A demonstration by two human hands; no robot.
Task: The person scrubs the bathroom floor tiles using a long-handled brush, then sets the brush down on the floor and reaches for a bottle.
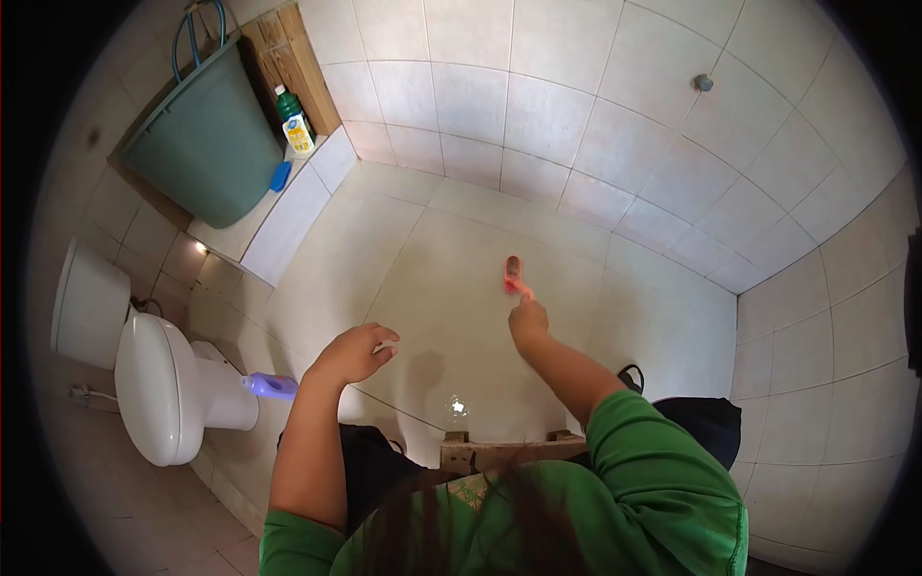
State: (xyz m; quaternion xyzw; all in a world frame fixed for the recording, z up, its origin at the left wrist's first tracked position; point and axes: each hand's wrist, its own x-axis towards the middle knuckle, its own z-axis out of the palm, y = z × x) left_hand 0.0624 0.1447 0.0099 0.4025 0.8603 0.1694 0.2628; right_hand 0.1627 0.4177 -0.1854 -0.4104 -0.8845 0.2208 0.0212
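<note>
My right hand (528, 319) is closed around the handle of a pink brush (513, 271), whose head points away from me over the pale tiled floor (461, 230). To the left, my left hand (360, 352) hangs above the floor with its fingers apart and nothing in it. Whether the brush head touches the tiles cannot be made out.
A white toilet (158, 389) stands at the left, with a purple bottle (273, 386) beside its base. On a tiled ledge (288, 226) at the upper left are a large green tub (206, 139), a green-capped-label bottle (295, 123) and a blue object (280, 177). Tiled walls surround the floor.
</note>
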